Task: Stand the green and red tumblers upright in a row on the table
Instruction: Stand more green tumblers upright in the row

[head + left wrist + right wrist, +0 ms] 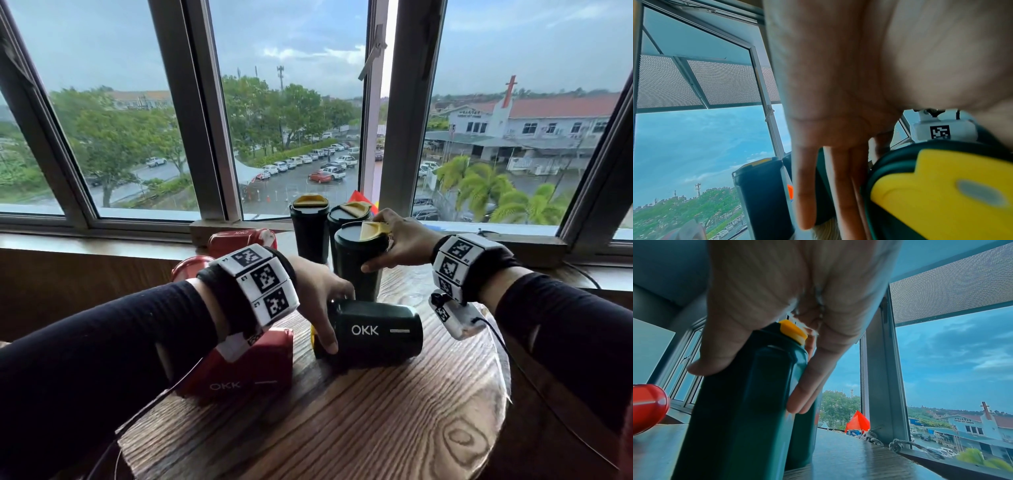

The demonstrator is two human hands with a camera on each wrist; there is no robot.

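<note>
Three green tumblers with yellow lid flaps stand upright at the back of the round wooden table (376, 421): one (310, 236), one (344, 219) and the nearest (358, 274). My right hand (383, 245) grips the nearest one by its top, thumb in front and fingers behind; the right wrist view shows that hand (750, 386) round the dark green body (740, 426). A fourth green tumbler (376, 330) lies on its side mid-table. My left hand (334, 320) holds its lid end, whose yellow flap (941, 186) fills the left wrist view beside the fingers (807, 186).
Red tumblers lie on their sides at the left: one (239, 373) under my left wrist, one (239, 240) by the sill and another (190, 269) beside it. The window sill (102, 240) runs behind the table. A cable (507, 359) hangs off the table's right edge.
</note>
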